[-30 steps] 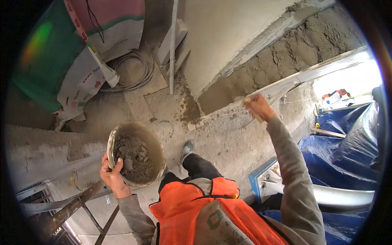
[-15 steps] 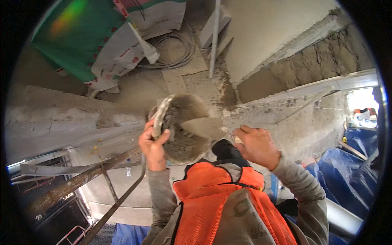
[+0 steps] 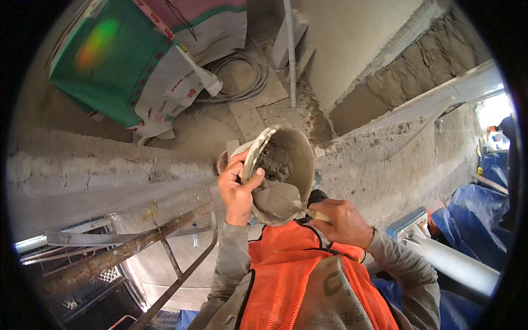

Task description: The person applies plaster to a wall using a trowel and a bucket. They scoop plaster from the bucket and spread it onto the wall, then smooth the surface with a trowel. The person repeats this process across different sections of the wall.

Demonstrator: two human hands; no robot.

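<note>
A mortar-smeared bucket (image 3: pixel 302 157) is tilted in front of my chest, with its mouth toward me. My left hand (image 3: pixel 236 190) grips its left rim, thumb over the edge and fingers on the outside. Grey wet mortar (image 3: pixel 276 160) lies in the far and left part of the bucket. My right hand (image 3: pixel 345 223) is closed round the short handle of a trowel (image 3: pixel 279 199). The trowel's blade reaches left into the near part of the bucket, below the mortar and close to my left thumb. Some mortar coats the blade.
A rusty scaffold pole (image 3: pixel 126 250) runs along the lower left beside a concrete ledge (image 3: pixel 110 170). Fresh mortar (image 3: pixel 423 58) fills a strip by the wall at upper right. Coiled cable (image 3: pixel 250 77), green-and-white sheeting (image 3: pixel 126 66) and a blue tarp (image 3: pixel 473 220) lie around.
The trowel blade has swung down and nearer to me inside the bucket, and my right hand has lowered. The bucket and my left hand have shifted right in view.
</note>
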